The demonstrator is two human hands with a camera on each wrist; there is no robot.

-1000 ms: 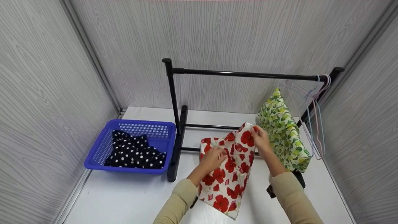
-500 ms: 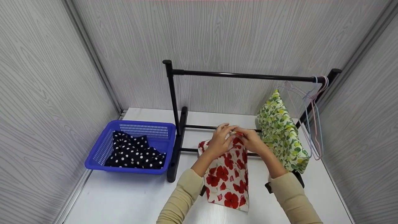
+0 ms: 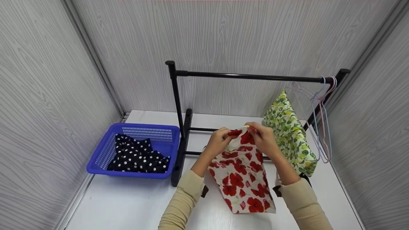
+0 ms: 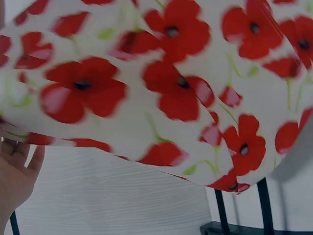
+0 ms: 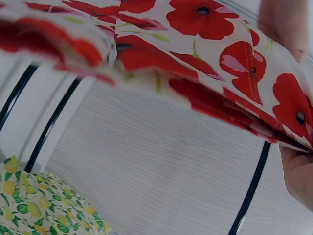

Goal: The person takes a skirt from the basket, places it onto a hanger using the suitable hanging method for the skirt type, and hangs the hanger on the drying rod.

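A white cloth piece with red poppies (image 3: 238, 179) hangs between both hands, its lower edge toward the person. My left hand (image 3: 219, 140) pinches its top edge on the left, the thumb and fingers bent over the fabric. On the right of the same edge, my right hand (image 3: 264, 139) grips a corner. The poppy cloth (image 4: 181, 93) fills much of the left wrist view, and a fold of two layers shows along the poppy cloth (image 5: 215, 63) in the right wrist view. Some fingertips are hidden by fabric.
A black rack (image 3: 236, 76) stands behind the hands, with pink and blue hangers (image 3: 325, 111) at its right end. A lemon-print cloth (image 3: 287, 134) stands below them. At left, a blue basket (image 3: 134, 174) holds a black polka-dot cloth (image 3: 137, 156).
Both hands first spread apart on the poppy cloth, then met at its top edge. Now they are slightly apart again, and the cloth's lower end has swung to the right.
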